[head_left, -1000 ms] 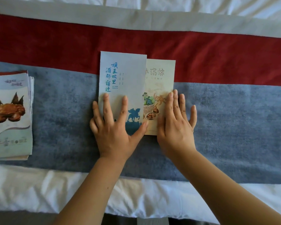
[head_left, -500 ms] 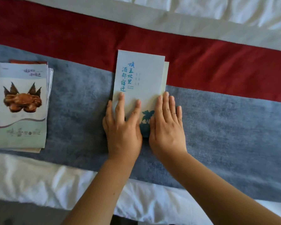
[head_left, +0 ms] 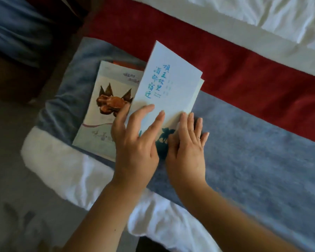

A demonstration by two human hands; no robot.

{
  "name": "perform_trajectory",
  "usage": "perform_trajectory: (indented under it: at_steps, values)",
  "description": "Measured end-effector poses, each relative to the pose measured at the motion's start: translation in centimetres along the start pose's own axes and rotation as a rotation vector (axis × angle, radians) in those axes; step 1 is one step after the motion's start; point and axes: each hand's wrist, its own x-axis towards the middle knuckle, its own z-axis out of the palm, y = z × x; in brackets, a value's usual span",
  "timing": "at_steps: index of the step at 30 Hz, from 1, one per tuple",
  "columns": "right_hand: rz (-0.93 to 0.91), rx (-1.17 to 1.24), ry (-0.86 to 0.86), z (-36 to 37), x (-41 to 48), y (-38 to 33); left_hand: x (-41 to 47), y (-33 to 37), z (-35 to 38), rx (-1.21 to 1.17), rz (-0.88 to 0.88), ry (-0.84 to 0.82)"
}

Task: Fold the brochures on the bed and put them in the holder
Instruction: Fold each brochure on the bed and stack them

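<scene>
A folded pale-blue brochure (head_left: 171,84) with blue lettering and a dark horse figure is tilted, its left edge over the stack of unfolded brochures (head_left: 105,110) that shows a brown food picture. My left hand (head_left: 136,142) grips the brochure's lower left part, fingers on top and thumb at the edge. My right hand (head_left: 187,151) holds the lower right corner with the fingers stretched over it. A cream inner panel shows along the brochure's right edge. No holder is in view.
The brochures lie on a grey-blue bed runner (head_left: 253,151) with a red stripe (head_left: 244,70) behind it. White bedding (head_left: 65,171) hangs at the bed's corner. Grey carpet (head_left: 7,179) and dark furniture (head_left: 16,42) are to the left.
The second panel was folded shut under the blue cover. Both hands have since moved the folded brochure to the left, so that it overlaps the stack. The view has swung left and tilted.
</scene>
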Motion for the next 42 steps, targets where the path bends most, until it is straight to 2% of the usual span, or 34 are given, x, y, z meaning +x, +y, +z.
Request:
perform_trajectory:
  at_steps: [6, 10, 19, 25, 32, 35, 38, 42]
  values:
    - [-0.013, 0.108, -0.023, 4.4, -0.6, -4.3, -0.5, -5.6, -3.3, 0.03, -0.012, 0.025]
    - [-0.057, 0.038, -0.046, 6.0, -0.8, -5.5, -1.0, -8.3, -3.9, 0.006, -0.062, -0.008]
    - [-0.095, -0.027, 0.042, 7.7, -1.5, -6.6, -2.0, -10.8, -3.5, -0.064, -0.165, -0.09]
    - [-0.068, -0.079, -0.009, 7.3, -1.2, -6.7, -0.4, -10.8, -4.3, -0.157, -0.442, -0.21]
    - [-0.038, -0.122, -0.104, 7.7, -1.9, -8.0, 2.3, -12.5, -4.8, -0.128, -0.396, -0.273]
    - [-0.098, -0.311, -0.165, 7.2, -1.6, -8.5, 2.1, -11.6, -5.1, 0.034, -0.265, -0.363]
    - [-0.229, -0.551, -0.311, 5.6, 0.9, -9.1, 2.3, -11.4, -6.0, 0.092, -0.219, -0.531]
    - [-0.162, -0.701, -0.436, 4.3, 4.6, -10.4, 4.0, -12.2, -6.8, 0.127, -0.196, -0.637]
